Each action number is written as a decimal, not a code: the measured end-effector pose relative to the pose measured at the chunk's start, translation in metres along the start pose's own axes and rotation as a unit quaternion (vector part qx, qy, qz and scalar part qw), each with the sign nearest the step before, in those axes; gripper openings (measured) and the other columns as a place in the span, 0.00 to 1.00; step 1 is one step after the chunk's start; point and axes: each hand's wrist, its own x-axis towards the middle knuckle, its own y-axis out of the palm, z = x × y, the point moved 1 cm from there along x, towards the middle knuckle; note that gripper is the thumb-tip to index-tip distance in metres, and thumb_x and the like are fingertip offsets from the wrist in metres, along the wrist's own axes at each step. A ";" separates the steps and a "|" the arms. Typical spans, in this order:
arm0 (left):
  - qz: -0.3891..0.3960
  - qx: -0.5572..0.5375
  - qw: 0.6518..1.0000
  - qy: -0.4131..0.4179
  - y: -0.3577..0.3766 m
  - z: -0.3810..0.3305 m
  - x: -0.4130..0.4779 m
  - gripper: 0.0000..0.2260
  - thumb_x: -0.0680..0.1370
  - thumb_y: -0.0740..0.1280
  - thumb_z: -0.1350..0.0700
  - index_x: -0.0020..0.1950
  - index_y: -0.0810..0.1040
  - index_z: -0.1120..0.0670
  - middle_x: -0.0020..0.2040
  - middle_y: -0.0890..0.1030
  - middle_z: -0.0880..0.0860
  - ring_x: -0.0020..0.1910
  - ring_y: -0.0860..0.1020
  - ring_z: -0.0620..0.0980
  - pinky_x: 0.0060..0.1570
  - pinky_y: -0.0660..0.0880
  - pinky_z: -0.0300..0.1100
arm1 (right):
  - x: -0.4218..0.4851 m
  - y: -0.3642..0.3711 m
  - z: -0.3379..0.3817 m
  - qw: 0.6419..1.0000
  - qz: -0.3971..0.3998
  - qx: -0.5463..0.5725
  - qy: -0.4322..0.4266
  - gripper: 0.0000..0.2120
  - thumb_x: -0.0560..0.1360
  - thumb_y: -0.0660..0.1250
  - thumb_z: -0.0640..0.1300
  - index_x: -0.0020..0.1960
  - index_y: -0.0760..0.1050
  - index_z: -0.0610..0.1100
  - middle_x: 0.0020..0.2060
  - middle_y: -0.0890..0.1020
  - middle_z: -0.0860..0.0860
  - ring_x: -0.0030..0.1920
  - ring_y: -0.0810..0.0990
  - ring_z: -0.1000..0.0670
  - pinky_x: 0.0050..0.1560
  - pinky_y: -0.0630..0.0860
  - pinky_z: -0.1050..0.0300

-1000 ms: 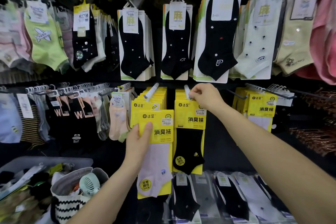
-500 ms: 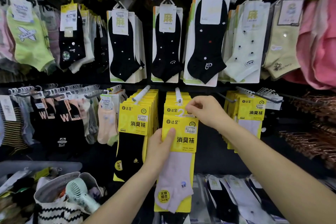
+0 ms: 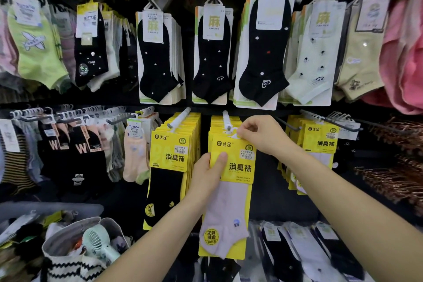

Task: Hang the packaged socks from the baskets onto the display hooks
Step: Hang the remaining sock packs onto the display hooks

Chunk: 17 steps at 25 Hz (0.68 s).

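A yellow card pack with a pale lilac sock hangs in front of the middle white display hook. My left hand grips the pack's left edge, thumb across the yellow header. My right hand pinches the pack's small white hanger at the top, right by the hook's tip. Behind it on the same hook sits a stack of yellow packs. A second white hook to the left carries yellow packs with black socks.
Rows of packaged socks fill the wall above and to both sides. A third yellow stack hangs at the right, beside bare copper hooks. A striped bag holding a mint hand fan stands at lower left, next to a grey basket.
My left hand carried the lilac sock pack from the left hook's stack to the middle hook and raised it. My right hand left the hook's tip and took the pack's hanger.
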 end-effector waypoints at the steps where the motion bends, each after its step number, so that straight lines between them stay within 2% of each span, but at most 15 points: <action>1: -0.004 -0.002 1.000 -0.005 0.001 -0.001 0.003 0.06 0.79 0.63 0.50 0.46 0.76 0.50 0.46 0.83 0.50 0.44 0.82 0.45 0.42 0.78 0.36 | 0.003 0.001 0.000 1.000 -0.019 0.002 0.010 0.06 0.74 0.68 0.45 0.41 0.80 0.45 0.33 0.78 0.56 0.35 0.75 0.58 0.36 0.71 0.63; 4: -0.038 -0.002 0.999 -0.011 0.001 -0.002 0.009 0.05 0.79 0.62 0.51 0.45 0.73 0.50 0.42 0.80 0.48 0.40 0.79 0.42 0.38 0.76 0.34 | 0.013 0.006 0.002 0.999 -0.030 0.005 0.025 0.06 0.74 0.67 0.45 0.39 0.79 0.47 0.33 0.78 0.57 0.34 0.74 0.59 0.33 0.67 0.65; 6: -0.058 0.038 0.998 -0.014 -0.002 0.003 0.012 0.06 0.80 0.61 0.52 0.43 0.72 0.50 0.41 0.77 0.48 0.40 0.77 0.45 0.36 0.72 0.32 | 0.015 0.013 0.003 0.999 -0.011 -0.021 0.026 0.07 0.75 0.67 0.46 0.39 0.79 0.47 0.34 0.78 0.56 0.35 0.75 0.57 0.33 0.69 0.64; 9: -0.061 0.108 0.992 -0.033 -0.006 0.011 0.009 0.05 0.79 0.61 0.55 0.43 0.70 0.49 0.44 0.77 0.48 0.39 0.74 0.40 0.33 0.70 0.27 | 0.013 0.022 -0.003 0.998 -0.042 -0.023 0.033 0.05 0.74 0.67 0.48 0.43 0.78 0.47 0.36 0.76 0.56 0.39 0.76 0.53 0.36 0.71 0.60; 10: -0.056 0.121 0.991 -0.031 -0.007 0.015 0.008 0.02 0.78 0.63 0.57 0.46 0.72 0.51 0.48 0.78 0.50 0.42 0.75 0.40 0.37 0.71 0.26 | 0.009 0.025 -0.007 0.997 -0.064 -0.015 0.036 0.06 0.73 0.68 0.50 0.47 0.77 0.48 0.39 0.75 0.55 0.42 0.75 0.53 0.38 0.71 0.59; 11: -0.059 0.150 0.987 -0.009 -0.007 0.018 0.007 0.04 0.77 0.64 0.57 0.52 0.72 0.54 0.53 0.77 0.51 0.48 0.75 0.42 0.46 0.73 0.29 | 0.004 0.028 -0.013 0.996 -0.081 -0.012 0.045 0.12 0.72 0.70 0.51 0.53 0.75 0.48 0.44 0.74 0.53 0.45 0.74 0.53 0.43 0.71 0.58; 13: -0.072 0.222 0.970 0.060 -0.006 0.016 0.007 0.19 0.76 0.66 0.55 0.65 0.67 0.57 0.61 0.69 0.48 0.60 0.69 0.44 0.61 0.68 0.39 | -0.008 0.036 -0.027 0.993 -0.083 0.004 0.080 0.26 0.70 0.71 0.52 0.65 0.69 0.46 0.55 0.73 0.50 0.54 0.74 0.51 0.52 0.73 0.55; 15: -0.064 0.210 0.972 0.082 -0.002 0.003 0.017 0.27 0.76 0.67 0.53 0.72 0.61 0.56 0.63 0.66 0.48 0.65 0.64 0.45 0.65 0.63 0.41 | -0.018 0.045 -0.038 0.991 -0.053 0.046 0.117 0.35 0.71 0.71 0.54 0.72 0.61 0.43 0.65 0.69 0.46 0.65 0.71 0.48 0.61 0.71 0.53; 17: -0.036 0.152 0.988 0.018 0.003 -0.011 0.035 0.33 0.76 0.67 0.51 0.75 0.55 0.56 0.71 0.65 0.51 0.71 0.62 0.49 0.67 0.61 0.44 | -0.023 0.050 -0.045 0.986 -0.017 0.110 0.124 0.36 0.71 0.71 0.53 0.74 0.59 0.44 0.69 0.69 0.48 0.69 0.68 0.48 0.66 0.69 0.50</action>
